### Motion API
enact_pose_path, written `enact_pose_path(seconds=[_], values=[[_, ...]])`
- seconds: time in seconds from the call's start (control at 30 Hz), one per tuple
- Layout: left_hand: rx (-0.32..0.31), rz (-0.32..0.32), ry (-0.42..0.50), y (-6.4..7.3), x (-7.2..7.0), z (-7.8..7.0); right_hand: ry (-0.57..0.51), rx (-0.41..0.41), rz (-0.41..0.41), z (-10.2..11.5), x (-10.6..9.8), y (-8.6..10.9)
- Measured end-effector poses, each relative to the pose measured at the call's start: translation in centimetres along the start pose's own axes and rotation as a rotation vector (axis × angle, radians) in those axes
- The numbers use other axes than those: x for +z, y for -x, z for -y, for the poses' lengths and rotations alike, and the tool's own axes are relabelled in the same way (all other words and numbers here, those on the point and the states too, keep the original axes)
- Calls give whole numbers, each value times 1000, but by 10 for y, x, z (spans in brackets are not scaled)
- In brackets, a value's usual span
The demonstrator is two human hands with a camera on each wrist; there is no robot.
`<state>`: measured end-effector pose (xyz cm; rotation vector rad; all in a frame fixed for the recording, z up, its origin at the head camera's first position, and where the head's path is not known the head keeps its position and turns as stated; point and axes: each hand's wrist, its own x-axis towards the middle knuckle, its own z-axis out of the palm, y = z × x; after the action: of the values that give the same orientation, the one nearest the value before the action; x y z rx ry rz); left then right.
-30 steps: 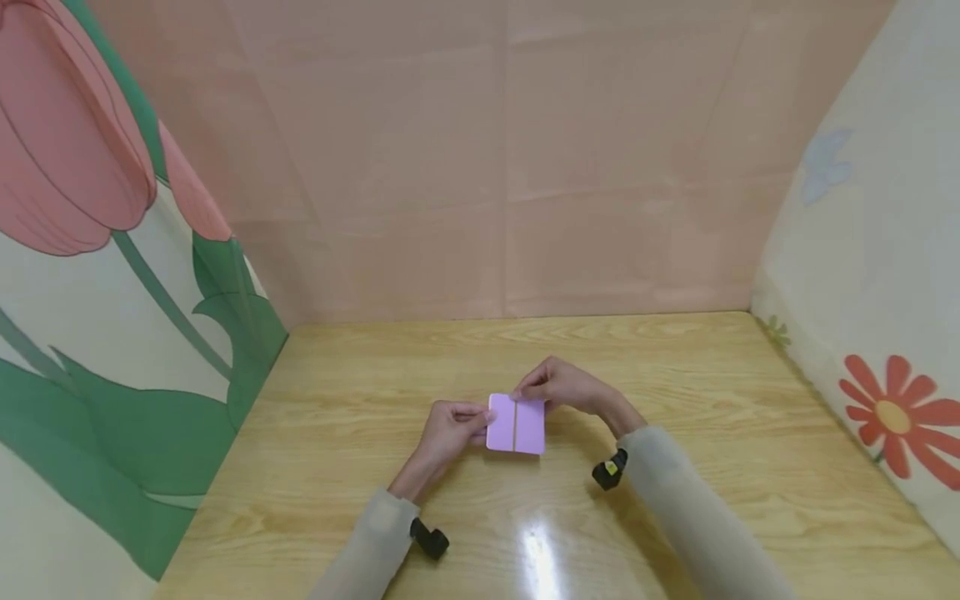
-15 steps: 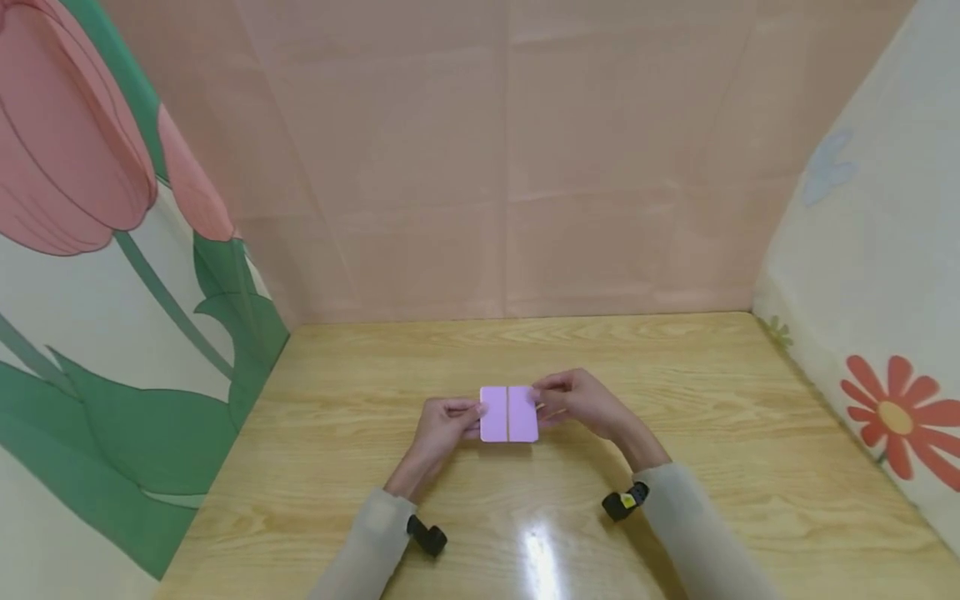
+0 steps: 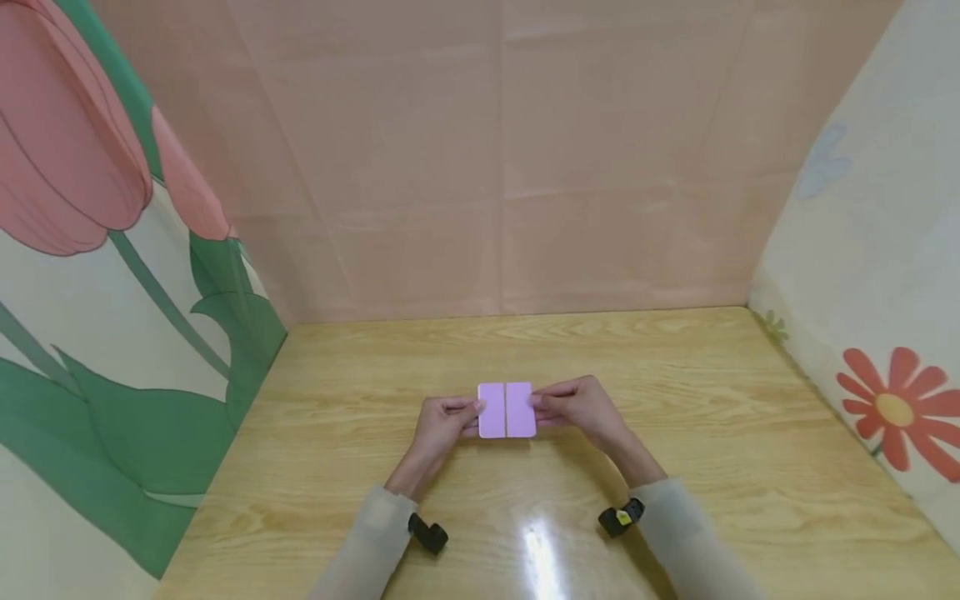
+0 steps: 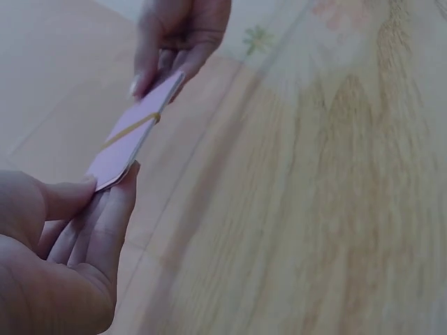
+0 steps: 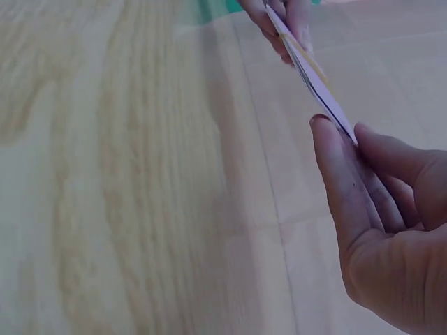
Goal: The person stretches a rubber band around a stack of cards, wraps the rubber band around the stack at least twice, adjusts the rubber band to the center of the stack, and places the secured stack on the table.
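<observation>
A small, thin pink pad [image 3: 492,411] with rounded corners is held up above the table between my two hands. Around its middle runs a tan rubber band [image 4: 131,130], upright in the head view. My left hand [image 3: 441,427] pinches the left edge, thumb on the front face and fingers behind. On the opposite edge, my right hand [image 3: 588,412] pinches it in the same way. From the right wrist, the pad [image 5: 307,66] shows nearly edge-on, with thin layers along its side. Its back face is hidden in the head view.
The wood-grain table [image 3: 360,367] spreads beneath both hands. A plain pink cloth [image 3: 405,167] hangs along the back edge, with a tulip-printed panel [image 3: 172,333] at left and a flower-printed panel [image 3: 840,275] at right.
My right hand has moved from the pad's top edge, near the band, to its right edge. The pad has levelled out and shifted slightly left and up; my left hand keeps its pinch.
</observation>
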<state>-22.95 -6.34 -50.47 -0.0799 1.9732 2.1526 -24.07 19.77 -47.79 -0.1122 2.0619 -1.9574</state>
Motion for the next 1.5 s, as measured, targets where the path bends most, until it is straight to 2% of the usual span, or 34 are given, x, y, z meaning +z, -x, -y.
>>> enact_pose_path(seconds=[0.3,0.53,0.7,0.93,1.27,1.5], values=[[-31,-12,-14,-7,0,8,-7,-9,-88,-3,8,-3],[-37,-12,-25,-14,2,12,-28,55,-134,-11,7,-12],[-50,-8,-32,-19,2,6,-37,87,-134,-14,4,-20],[-98,13,-27,-33,1,-4,-32,98,-129,-14,-2,-30],[-156,38,-152,-53,-2,-7,-11,107,-136,-12,-4,-46],[-155,20,-137,-66,-4,-11,62,105,-131,-9,-5,-62]])
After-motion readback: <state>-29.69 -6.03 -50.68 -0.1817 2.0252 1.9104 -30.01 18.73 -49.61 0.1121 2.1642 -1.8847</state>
